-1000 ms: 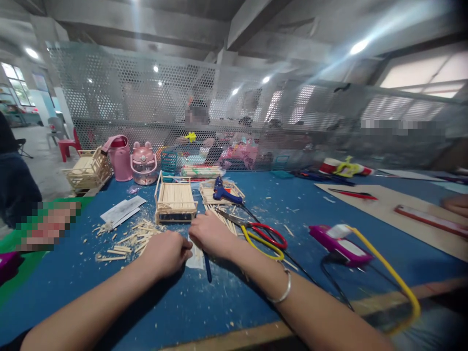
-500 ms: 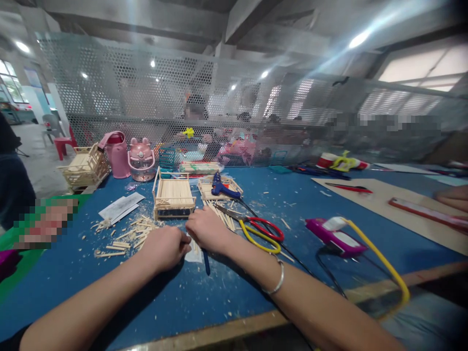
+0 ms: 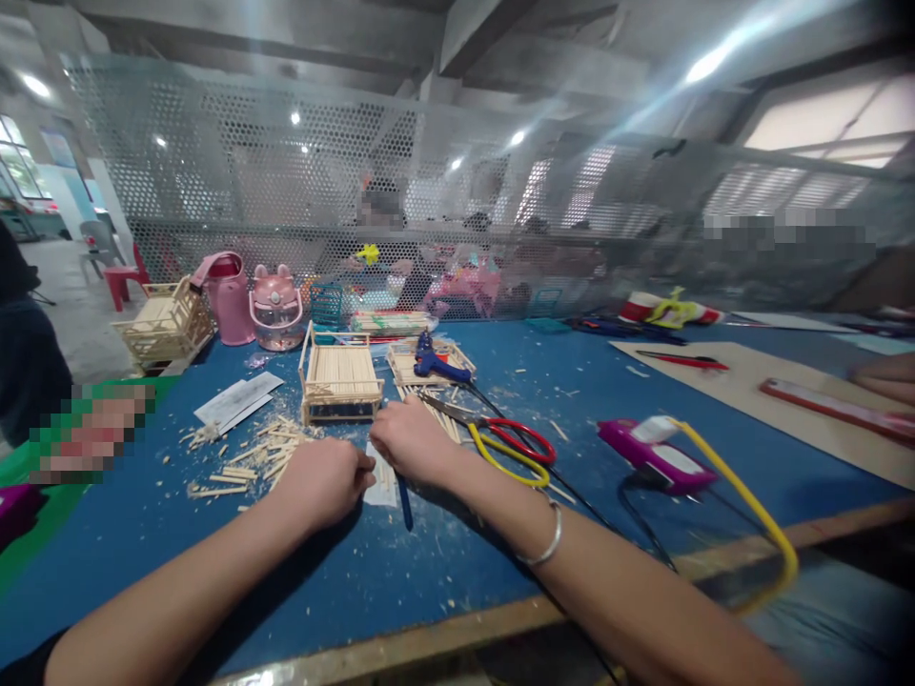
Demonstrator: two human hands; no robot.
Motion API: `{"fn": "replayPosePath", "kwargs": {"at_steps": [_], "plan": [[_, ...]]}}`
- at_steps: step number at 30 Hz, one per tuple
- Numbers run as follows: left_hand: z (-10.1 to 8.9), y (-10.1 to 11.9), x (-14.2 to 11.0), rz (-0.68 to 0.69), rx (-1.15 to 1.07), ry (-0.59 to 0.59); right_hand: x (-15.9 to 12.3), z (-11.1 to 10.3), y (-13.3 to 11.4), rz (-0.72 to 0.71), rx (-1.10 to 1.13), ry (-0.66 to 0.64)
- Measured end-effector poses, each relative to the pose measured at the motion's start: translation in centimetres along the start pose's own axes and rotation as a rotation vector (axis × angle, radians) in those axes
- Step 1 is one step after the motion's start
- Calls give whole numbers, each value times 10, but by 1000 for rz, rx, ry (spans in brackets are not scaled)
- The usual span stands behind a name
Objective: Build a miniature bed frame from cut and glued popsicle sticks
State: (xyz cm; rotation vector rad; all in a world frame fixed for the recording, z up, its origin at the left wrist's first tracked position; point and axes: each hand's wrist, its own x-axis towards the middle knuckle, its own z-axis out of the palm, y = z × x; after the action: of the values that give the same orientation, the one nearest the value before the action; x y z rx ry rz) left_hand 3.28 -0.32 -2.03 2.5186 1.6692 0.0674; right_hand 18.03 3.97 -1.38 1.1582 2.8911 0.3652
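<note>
My left hand is closed in a pinch just above the blue table, with its fingertips over a small white paper that has thin sticks on it. My right hand is closed beside it, fingers curled down and mostly hidden. Whatever either pinch holds is too small or hidden to make out. A slim blue handle sticks out from beneath my right hand; I cannot tell whether the hand grips it. Just beyond my hands stands a small bed-like frame of wooden sticks. Cut sticks lie scattered by my left hand.
Scissors with red and yellow handles lie by my right forearm. Behind them a blue glue gun rests on a second stick frame. A purple device with a yellow cable is at right. Pink bottles stand back left, before a perforated screen.
My right hand has shifted slightly away from my left, and more of the white paper shows between them. The objects on the table stay in place.
</note>
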Motion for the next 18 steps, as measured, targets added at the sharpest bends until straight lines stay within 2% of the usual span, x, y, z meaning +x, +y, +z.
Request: {"fn": "replayPosePath", "kwargs": {"at_steps": [4, 7, 12, 15, 18], "plan": [[3, -1, 0, 9, -18, 4, 2, 2, -1, -2, 18, -28], [6, -3, 0, -2, -38, 21, 4, 4, 3, 50, 69, 11], [11, -4, -2, -23, -87, 41, -5, -2, 21, 127, 378, 154], [13, -4, -3, -32, -94, 44, -14, -7, 35, 80, 608, 57], [12, -3, -4, -22, -89, 56, -20, -8, 49, 103, 641, -43]]}}
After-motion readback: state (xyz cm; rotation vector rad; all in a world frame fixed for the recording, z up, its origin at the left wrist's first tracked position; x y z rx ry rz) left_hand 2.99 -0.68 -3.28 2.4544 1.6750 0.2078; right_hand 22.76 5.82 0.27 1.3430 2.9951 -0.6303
